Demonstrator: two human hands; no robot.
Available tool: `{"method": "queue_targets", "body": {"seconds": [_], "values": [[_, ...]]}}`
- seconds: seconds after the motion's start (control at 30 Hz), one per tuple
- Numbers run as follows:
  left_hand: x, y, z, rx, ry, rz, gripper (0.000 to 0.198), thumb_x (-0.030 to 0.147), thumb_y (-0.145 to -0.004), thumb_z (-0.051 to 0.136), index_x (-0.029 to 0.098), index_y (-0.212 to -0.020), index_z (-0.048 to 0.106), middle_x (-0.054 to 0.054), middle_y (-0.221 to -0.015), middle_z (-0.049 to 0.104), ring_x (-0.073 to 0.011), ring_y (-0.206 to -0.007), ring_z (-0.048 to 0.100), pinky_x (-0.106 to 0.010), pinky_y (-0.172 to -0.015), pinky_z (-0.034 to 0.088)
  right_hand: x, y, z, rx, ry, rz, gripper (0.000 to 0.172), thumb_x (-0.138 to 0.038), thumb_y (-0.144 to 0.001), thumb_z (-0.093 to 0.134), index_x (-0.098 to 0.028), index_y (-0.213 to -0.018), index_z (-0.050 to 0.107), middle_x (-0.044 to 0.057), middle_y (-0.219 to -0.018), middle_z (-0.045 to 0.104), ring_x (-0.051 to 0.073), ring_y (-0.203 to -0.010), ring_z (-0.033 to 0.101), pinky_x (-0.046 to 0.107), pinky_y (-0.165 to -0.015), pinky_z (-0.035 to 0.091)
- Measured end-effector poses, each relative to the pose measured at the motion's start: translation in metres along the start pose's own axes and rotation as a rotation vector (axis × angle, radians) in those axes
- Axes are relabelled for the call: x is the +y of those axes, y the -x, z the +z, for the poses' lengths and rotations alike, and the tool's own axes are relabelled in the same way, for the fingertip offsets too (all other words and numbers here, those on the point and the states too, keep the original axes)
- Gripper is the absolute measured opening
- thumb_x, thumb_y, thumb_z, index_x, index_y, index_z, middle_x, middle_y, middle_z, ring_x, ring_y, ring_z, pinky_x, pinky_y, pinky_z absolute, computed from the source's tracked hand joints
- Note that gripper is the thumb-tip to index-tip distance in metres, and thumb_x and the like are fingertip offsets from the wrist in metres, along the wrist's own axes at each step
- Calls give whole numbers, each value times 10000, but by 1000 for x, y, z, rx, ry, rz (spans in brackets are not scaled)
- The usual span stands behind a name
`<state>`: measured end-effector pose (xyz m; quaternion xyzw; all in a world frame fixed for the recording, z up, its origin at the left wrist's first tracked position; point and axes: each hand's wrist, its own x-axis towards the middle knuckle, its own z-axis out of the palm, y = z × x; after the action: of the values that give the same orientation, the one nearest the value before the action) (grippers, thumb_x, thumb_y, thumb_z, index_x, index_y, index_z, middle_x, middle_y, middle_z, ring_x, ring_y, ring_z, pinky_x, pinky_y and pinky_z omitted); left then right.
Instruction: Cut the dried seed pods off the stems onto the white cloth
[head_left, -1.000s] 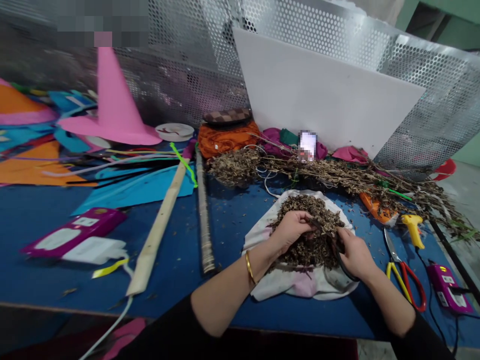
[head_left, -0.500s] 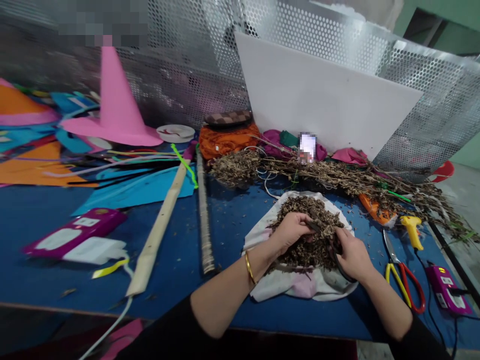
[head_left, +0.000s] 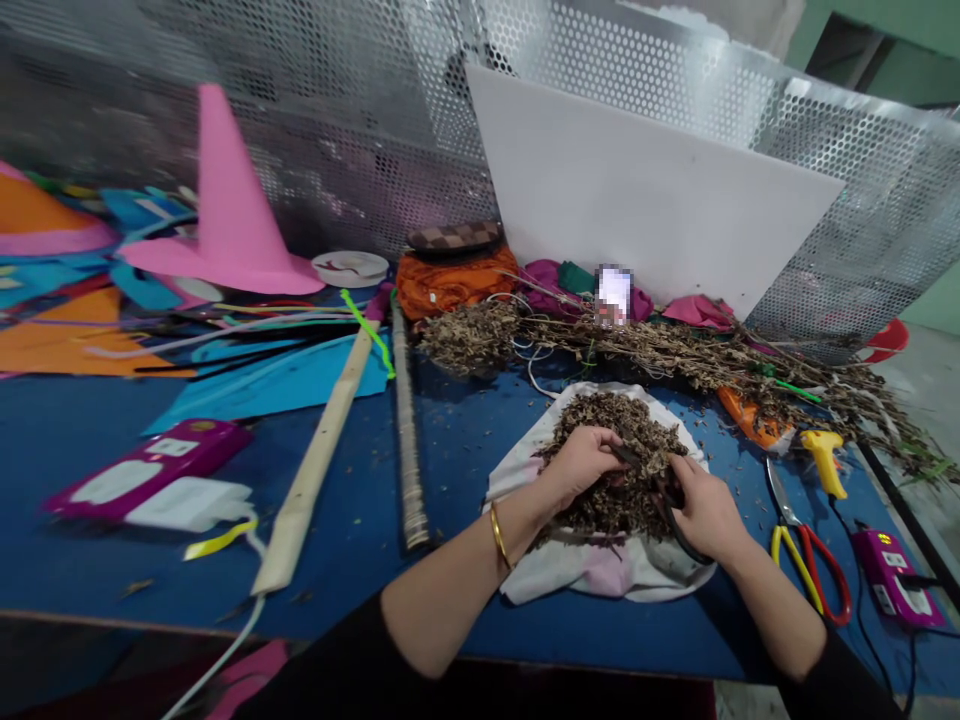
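A heap of dried brown plant bits (head_left: 600,510) lies on a white cloth (head_left: 525,455) with pinkish stains. My left hand (head_left: 581,465), with a gold bangle at its wrist, is closed in a pinch over the heap's middle, on dark dried plant pieces. At the heap's right side my right hand (head_left: 705,510) is curled around a dark curved handle (head_left: 688,542), which looks like a scissors handle. Whatever is attached to that handle is hidden among the plant bits and fingers.
Dried stalks (head_left: 645,345) lie across the back. On the right are red-and-yellow-handled shears (head_left: 810,570), a yellow glue gun (head_left: 823,465) and a purple device (head_left: 896,580). Leftward lie a wooden stick (head_left: 311,480), a wrapped rod (head_left: 409,450), another purple device (head_left: 150,470) and a pink pointed hat (head_left: 229,200).
Both hands stay at the heap in nearly the same pose. The right fingers have shifted very slightly; the view has moved a little.
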<state>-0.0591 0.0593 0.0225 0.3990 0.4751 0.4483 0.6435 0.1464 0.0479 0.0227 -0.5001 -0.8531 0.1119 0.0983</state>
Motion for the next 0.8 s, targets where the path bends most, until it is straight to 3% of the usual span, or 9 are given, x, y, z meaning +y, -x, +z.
{"method": "queue_targets", "body": {"seconds": [0.23,0.47,0.63,0.8], "values": [[1,2,2,-8,-77,14,208,191,-511,771,115,-600,598,12,-514,602,-86,-438,515,-204,-449,432,5,0,4,-73,-45,1,347,-193,-762,505,-191,-1108,519,74,-981,652,195,-849,604,236,-682,392],[8,2,-5,31,132,-21,297,266,-577,775,143,-733,554,31,-597,600,-97,-482,592,-200,-471,489,10,-1,2,68,-103,69,385,-355,-828,510,-224,-1189,487,75,-1074,622,199,-859,603,264,-706,423],[14,2,-8,14,287,-64,289,125,-591,753,140,-818,576,9,-682,629,-105,-575,628,-229,-594,542,12,-1,-3,66,-154,76,423,-401,-822,533,-237,-1208,474,64,-1119,600,199,-904,597,278,-759,434],[8,-1,-8,99,329,-20,265,71,-605,725,138,-834,609,5,-735,647,-92,-588,620,-242,-630,555,9,0,-5,29,-139,55,446,-422,-816,544,-236,-1214,468,68,-1112,582,201,-917,589,289,-773,434]]}}
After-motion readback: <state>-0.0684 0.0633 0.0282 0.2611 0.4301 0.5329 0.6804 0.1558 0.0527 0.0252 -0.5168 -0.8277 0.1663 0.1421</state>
